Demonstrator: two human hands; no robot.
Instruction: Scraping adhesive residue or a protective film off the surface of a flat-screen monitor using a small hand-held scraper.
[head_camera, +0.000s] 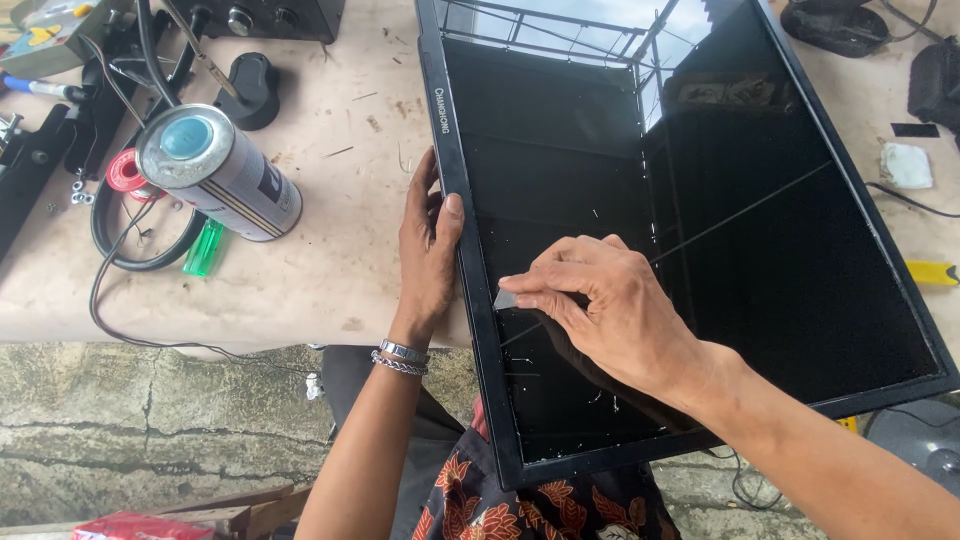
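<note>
A black flat screen panel (760, 250) lies face up on the workbench, its near corner overhanging the edge above my lap. My left hand (428, 250) grips the screen's left frame, thumb on top of the bezel. My right hand (600, 300) rests on the glass near that left edge and pinches a small grey blade-like piece (506, 298) against the screen. Fine white specks lie scattered on the glass around it.
A spray can (220, 172) lies on its side on the bench at left, beside a green lighter (204, 248), a red solder spool (126, 170) and black cables (120, 250). Black equipment stands along the back. A yellow tool (932, 272) and white pad (907, 165) lie at right.
</note>
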